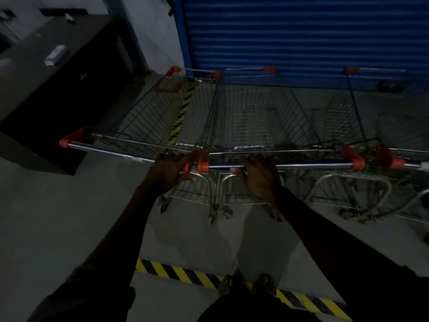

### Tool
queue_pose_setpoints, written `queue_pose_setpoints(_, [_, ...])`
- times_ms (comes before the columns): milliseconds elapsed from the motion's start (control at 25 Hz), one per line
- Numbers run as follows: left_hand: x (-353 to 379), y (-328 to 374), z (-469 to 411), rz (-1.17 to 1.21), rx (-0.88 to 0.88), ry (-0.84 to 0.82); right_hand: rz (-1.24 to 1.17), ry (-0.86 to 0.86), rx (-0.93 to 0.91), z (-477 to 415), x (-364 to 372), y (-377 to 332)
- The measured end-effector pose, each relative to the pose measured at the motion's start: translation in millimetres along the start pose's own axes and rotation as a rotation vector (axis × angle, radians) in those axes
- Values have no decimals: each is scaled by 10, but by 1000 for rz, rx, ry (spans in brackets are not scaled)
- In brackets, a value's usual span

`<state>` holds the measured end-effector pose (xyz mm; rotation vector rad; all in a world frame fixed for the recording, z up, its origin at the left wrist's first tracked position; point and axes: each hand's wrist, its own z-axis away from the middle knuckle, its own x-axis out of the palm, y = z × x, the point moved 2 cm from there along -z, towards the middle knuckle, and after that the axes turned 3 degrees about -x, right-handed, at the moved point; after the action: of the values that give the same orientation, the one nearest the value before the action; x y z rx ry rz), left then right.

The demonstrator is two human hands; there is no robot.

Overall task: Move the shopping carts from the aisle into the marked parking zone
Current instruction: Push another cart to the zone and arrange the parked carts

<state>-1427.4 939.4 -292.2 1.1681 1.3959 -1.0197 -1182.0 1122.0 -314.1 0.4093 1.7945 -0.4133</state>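
Note:
Three wire shopping carts with orange handle caps stand side by side facing a blue shutter. My left hand [173, 169] rests on the right end of the left cart's handle [109, 148], fingers over its orange cap. My right hand [257, 175] grips the middle cart's handle bar [301, 164] near its left end. The middle cart's basket [255, 112] is empty. The right cart [394, 159] is partly cut off at the frame edge. Yellow-and-black striped floor tape [176, 274] runs under my feet, and another strip [180, 115] shows through the left cart.
A blue roller shutter [290, 36] closes off the space just beyond the carts. A dark counter or cabinet [58, 89] stands at the left, close to the left cart. Grey concrete floor [58, 217] lies behind the carts.

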Motion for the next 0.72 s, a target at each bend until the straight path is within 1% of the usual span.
queue_pose_setpoints(120, [56,32,-73,-27,-8,-5,-42,0,18,38,32,114])
queue_pose_setpoints(320, [62,212,-222,30,-33,-32,-30,16,22,91,-62,241])
queue_pose_setpoints(440, [44,267,-295,80,-53,-51,-21,65,44,124,-65,264])
queue_pose_setpoints(600, [51,276,-340,95,-24,-58,-78,122,67,150,-31,252])
queue_pose_setpoints(720, [59,310,-363,105,-34,-71,-123,102,64,140,-2,309])
